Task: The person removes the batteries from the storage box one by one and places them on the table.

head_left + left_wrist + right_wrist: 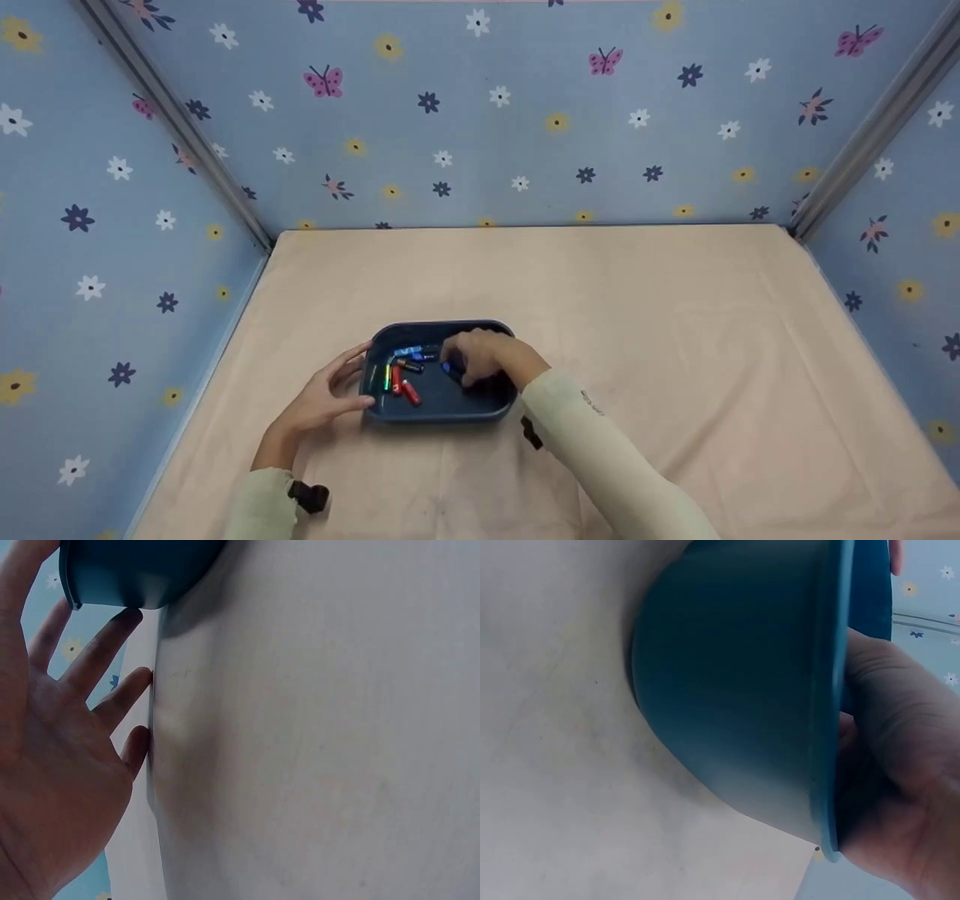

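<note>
A dark blue plastic tub (442,414) stands on the cloth-covered table. Inside its left half lie several loose small batteries: red ones (410,392), a green one (388,377), a black one (409,366) and blue ones (409,351). My left hand (322,394) touches the tub's left side with fingers spread, thumb at the near corner. The left wrist view shows straight fingers against the tub's outer wall (120,574). My right hand (480,356) reaches over the right rim into the tub, pinching a blue battery (453,369). In the right wrist view, the tub wall (735,690) hides its fingertips.
A pale cloth (637,300) covers the table, with creases at the right. Blue walls (510,135) with flowers and butterflies enclose the back and both sides. Grey metal posts (180,124) run along the corners.
</note>
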A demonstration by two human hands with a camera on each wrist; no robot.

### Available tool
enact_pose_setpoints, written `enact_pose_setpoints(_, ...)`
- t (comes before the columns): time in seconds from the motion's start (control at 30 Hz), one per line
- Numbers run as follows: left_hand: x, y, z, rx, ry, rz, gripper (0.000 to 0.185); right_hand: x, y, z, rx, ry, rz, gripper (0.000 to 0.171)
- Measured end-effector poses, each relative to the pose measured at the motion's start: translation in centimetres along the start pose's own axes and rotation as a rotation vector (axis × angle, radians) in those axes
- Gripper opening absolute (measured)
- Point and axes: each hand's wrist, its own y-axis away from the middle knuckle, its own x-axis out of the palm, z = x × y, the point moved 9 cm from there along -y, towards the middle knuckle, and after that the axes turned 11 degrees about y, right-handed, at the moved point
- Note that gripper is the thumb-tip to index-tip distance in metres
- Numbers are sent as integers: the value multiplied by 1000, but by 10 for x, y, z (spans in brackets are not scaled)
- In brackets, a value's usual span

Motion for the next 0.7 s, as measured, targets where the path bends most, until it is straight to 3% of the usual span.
enact_pose_setpoints(0.2, 1, 0, 0, 10, 7, 3, 92, 0, 1, 1, -17, -1, -17, 52)
enact_pose_setpoints(0.37, 0, 2, 1, -2, -10, -8, 92, 2, -1, 6, -85, 12, -4, 60)
enact_pose_setpoints(0.7, 0, 2, 0, -15, -2, -2, 93, 4, -3, 10, -152, 5, -25, 56)
